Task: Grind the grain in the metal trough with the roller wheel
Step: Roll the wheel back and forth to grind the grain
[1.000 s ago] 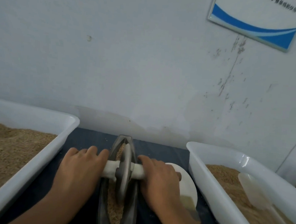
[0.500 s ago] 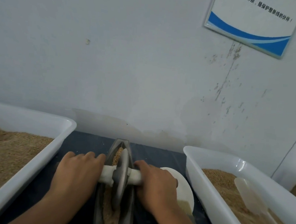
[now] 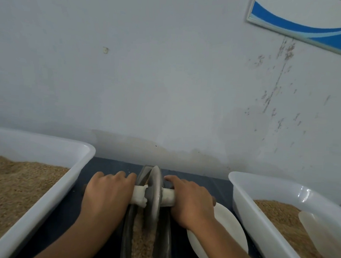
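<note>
Since a second ago you've rolled the roller wheel away from you, up near the far tip of the metal trough, so that end's grain is getting crushed; looks like stroke's end, time to pull back. Your left hand and right hand are both curled over the white axle handle, knuckles up, fingers clenched round it, I think, fingertips hidden underneath.

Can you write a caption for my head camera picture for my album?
Two hands roll the roller wheel over grain in the metal trough.
</note>
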Demonstrator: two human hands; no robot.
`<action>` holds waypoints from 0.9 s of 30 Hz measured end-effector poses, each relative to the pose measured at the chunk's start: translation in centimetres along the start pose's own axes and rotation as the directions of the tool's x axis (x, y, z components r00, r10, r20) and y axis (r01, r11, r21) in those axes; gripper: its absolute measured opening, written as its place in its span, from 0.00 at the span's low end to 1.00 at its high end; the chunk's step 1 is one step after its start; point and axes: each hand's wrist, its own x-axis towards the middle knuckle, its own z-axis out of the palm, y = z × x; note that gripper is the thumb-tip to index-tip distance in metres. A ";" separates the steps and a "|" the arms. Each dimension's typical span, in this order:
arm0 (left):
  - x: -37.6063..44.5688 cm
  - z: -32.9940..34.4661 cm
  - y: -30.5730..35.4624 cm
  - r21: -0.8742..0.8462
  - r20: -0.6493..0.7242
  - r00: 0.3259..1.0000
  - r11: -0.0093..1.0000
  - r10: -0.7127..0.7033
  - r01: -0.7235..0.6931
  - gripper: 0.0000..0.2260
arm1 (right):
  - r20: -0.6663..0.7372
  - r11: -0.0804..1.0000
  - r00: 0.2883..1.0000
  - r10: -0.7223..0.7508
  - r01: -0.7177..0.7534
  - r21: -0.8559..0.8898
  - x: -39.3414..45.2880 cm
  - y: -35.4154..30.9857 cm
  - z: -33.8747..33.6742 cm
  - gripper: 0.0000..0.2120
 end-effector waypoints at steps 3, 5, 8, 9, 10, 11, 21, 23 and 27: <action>-0.4 -0.1 0.1 -0.006 0.002 1.000 1.000 0.001 -0.001 0.10 | -0.032 1.000 0.999 -0.007 0.007 0.004 -0.6 0.1 0.0 0.31; -0.7 -0.2 0.0 -0.023 0.012 1.000 1.000 0.005 -0.005 0.10 | -0.026 1.000 0.999 -0.021 0.021 0.004 -0.9 0.0 -0.1 0.27; -1.4 -0.6 0.0 -0.048 0.020 1.000 0.999 0.014 -0.013 0.10 | -0.023 1.000 0.999 -0.029 0.029 0.010 -1.8 -0.3 -0.5 0.23; -1.7 -0.8 0.0 -0.052 0.026 1.000 0.999 0.016 -0.015 0.10 | -0.033 0.999 0.999 -0.030 0.030 0.013 -2.1 -0.4 -0.7 0.23; -1.9 -0.9 0.0 -0.054 0.032 0.999 0.998 0.018 -0.016 0.10 | -0.038 0.999 0.999 -0.030 0.030 0.013 -2.5 -0.6 -0.9 0.22; -2.1 -1.2 0.0 -0.054 0.037 0.999 0.998 0.017 -0.015 0.10 | -0.054 0.999 0.998 -0.035 0.035 0.014 -2.9 -0.7 -1.0 0.22; -5.1 -2.7 -0.1 -0.120 0.095 0.994 0.992 0.061 -0.049 0.16 | -0.200 0.993 0.977 -0.069 0.087 0.082 -7.4 -2.0 -2.7 0.27; -5.3 -2.7 0.0 -0.131 0.101 0.992 0.990 0.071 -0.057 0.16 | -0.240 0.989 0.966 -0.091 0.116 0.095 -7.9 -2.1 -2.6 0.30; -4.9 -2.6 -0.2 -0.144 0.134 0.989 0.988 0.070 -0.050 0.17 | -0.249 0.989 0.959 -0.134 0.146 0.028 -7.9 -1.8 -2.3 0.28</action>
